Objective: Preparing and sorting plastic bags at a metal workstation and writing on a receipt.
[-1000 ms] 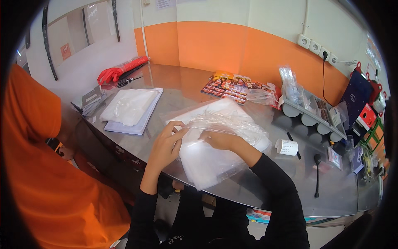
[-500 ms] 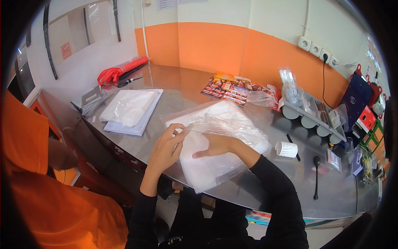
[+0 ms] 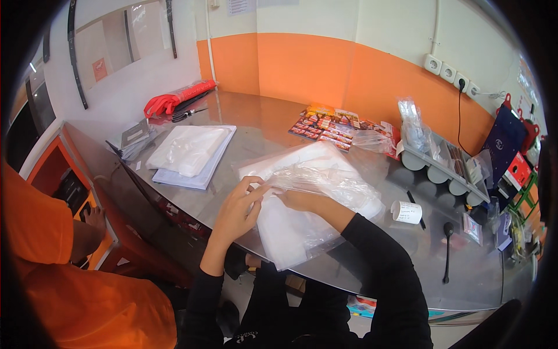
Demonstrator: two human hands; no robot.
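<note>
A clear plastic bag [image 3: 314, 179] wraps a stack of white, thin sheet-like plastic [image 3: 282, 232] at the table's near edge. My left hand [image 3: 239, 206] is at the left side of the bag, its bent fingers closed on the crinkled edge of the film. My right hand [image 3: 299, 200] reaches in from the right, across the white stack and under the film's loose edge. Its fingers are drawn in close to my left fingertips; the film and the left hand partly hide them, and what they hold does not show.
A second white plastic stack [image 3: 189, 151] lies on papers at left. Leaflets [image 3: 331, 125], a grey cutlery organiser [image 3: 444, 171], a paper roll [image 3: 406, 212], a pen [image 3: 416, 209] and a black stick-like tool [image 3: 447, 253] are around. A person in orange [image 3: 99, 291] stands close at left.
My right hand's thumb has drawn in, and the hand has moved slightly up and left toward my left fingertips. The person's hand at left now shows by the orange cabinet. The view has shifted slightly.
</note>
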